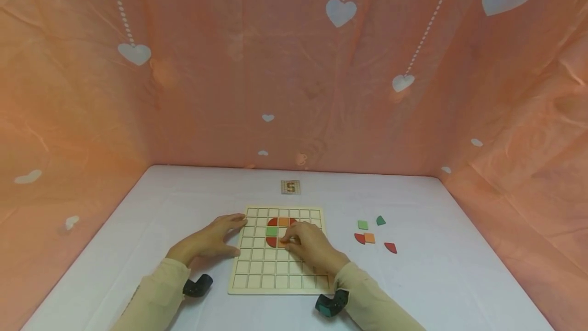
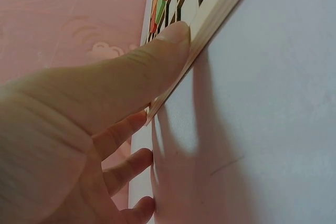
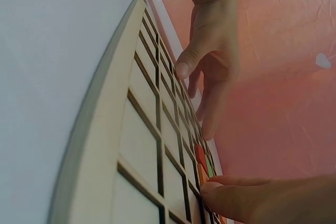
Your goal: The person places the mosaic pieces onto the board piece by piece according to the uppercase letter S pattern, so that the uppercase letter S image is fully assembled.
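Observation:
A wooden grid board [image 1: 262,282] lies on the white table. My left hand [image 1: 212,239] rests beside its left edge, fingers spread; in the left wrist view the thumb [image 2: 168,40] touches the board's rim. Over the middle of the grid, my right hand [image 1: 314,246] pinches an orange square tile [image 1: 282,244] between thumb and fingertips at a cell. Left of that tile is a red quarter-round tile [image 1: 271,242], with a light green square [image 1: 272,231] above it. Another orange square [image 1: 284,221] sits between two red quarter-rounds in the upper row. The right hand hides cells behind it.
Loose tiles lie right of the board: a light green square [image 1: 363,225], a dark green quarter-round [image 1: 381,220], an orange square [image 1: 369,238] touching a red piece [image 1: 360,238], and another red piece [image 1: 391,247]. A small pattern card [image 1: 291,187] lies behind the board.

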The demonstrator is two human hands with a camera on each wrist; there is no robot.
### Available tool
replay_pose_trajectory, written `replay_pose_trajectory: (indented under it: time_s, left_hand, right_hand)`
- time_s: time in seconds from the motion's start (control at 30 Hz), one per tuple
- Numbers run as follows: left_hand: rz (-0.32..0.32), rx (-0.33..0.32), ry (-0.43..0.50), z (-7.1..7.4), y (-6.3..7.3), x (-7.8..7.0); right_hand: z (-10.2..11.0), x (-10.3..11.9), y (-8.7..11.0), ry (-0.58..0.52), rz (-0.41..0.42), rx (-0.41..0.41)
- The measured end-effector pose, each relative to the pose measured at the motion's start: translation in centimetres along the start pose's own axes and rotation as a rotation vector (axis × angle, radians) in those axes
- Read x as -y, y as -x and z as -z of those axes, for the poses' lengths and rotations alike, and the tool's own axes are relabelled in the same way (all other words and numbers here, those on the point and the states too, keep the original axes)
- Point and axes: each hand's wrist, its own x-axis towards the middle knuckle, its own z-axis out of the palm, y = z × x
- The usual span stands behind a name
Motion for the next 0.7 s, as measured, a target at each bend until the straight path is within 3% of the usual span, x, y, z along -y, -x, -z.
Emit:
replay_pose_trajectory:
  time_s: [0.7]
  left_hand:
    - [-0.006, -0.007, -0.007, 0.00, 0.04, -0.15]
  right_hand:
    - [0.34, -0.07, 0.00, 0.021, 0.019, 0.010]
